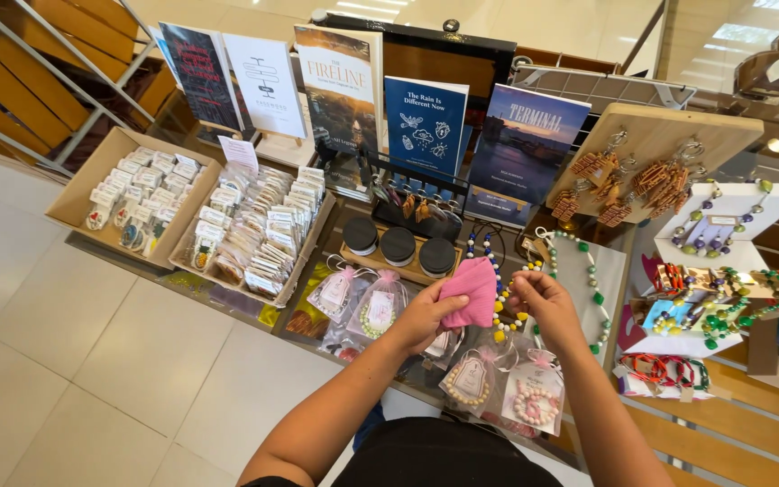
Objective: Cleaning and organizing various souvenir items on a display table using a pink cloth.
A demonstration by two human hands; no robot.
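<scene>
Landmark: pink cloth [471, 290], held up at centre of a craft stall table [227, 302], seen from above.
Far left of cloth: open cardboard box [78, 194] of small carded trinkets; next to it, twd the cloth, a second box [304, 248] packed w/ upright rows of packaged cards.
Behind cloth, left to right: standing books [340, 86] w/ dark, white & blue covers, propped along the table's back edge.
Just left of & behind cloth: wooden tray [380, 263] w/ three round black-lidded tins [398, 243].
Below-left of cloth: two sheer gift bags [376, 307] tied w/ pink ribbon, beads inside.
Left hand [421, 317]: fingers closed on cloth's lower left side, thumb on top; cloth bunched, clear of the table.
Right hand [543, 302]: just right of cloth, fingertips pinched on a strand of yellow & mixed-colour beads [503, 302] that hangs between hand & cloth, touching the cloth's right edge.
Below cloth: two more sheer bags [502, 383], one w/ cream beads, one w/ pink.
Right of cloth: green-and-white bead necklace [592, 289] laid on a grey board.
Behind-right of cloth: tilted wooden board [655, 158] hung w/ brown keyrings.
Far right of cloth: white stands [723, 221] w/ purple, green & red bracelets.
</scene>
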